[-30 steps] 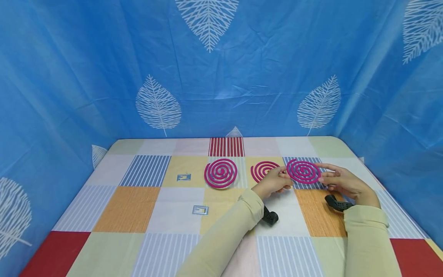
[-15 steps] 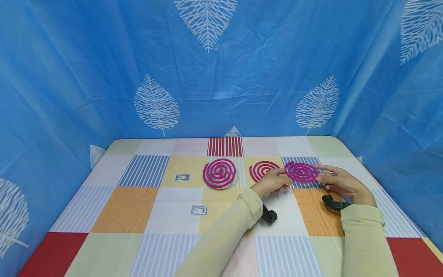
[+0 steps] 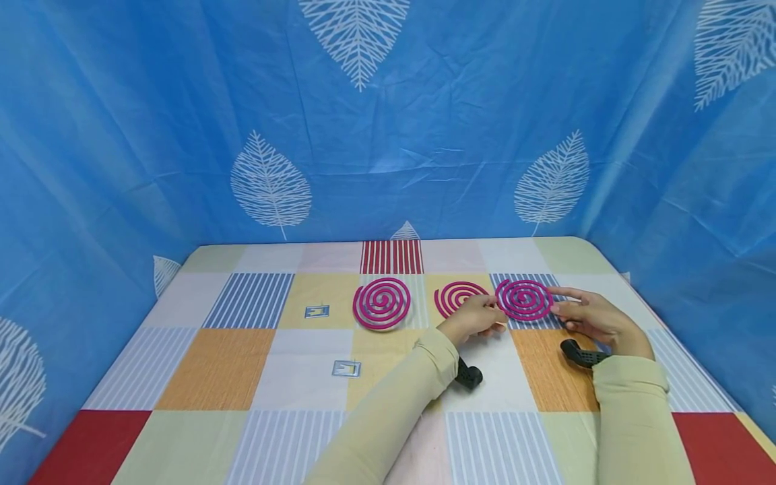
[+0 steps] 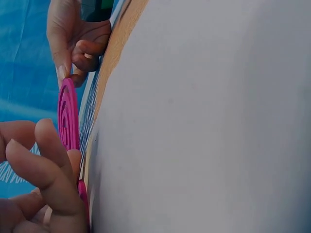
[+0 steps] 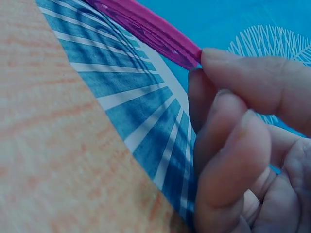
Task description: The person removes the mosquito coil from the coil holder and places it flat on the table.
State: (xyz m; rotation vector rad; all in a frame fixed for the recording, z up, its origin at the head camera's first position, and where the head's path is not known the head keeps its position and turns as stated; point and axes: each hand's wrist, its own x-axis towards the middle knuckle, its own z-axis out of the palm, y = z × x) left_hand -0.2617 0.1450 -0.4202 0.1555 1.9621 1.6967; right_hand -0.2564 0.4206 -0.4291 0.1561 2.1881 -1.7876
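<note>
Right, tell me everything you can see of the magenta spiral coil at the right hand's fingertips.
The magenta spiral coil is one strand wound flat and round, with gaps between turns and a free outer end. It looks smooth and stiff. It is held above the blue-and-white striped cloth patch, casting a shadow there; its exact tilt is unclear. The right hand pinches its right edge; the left hand is at its left edge, contact unclear.
</note>
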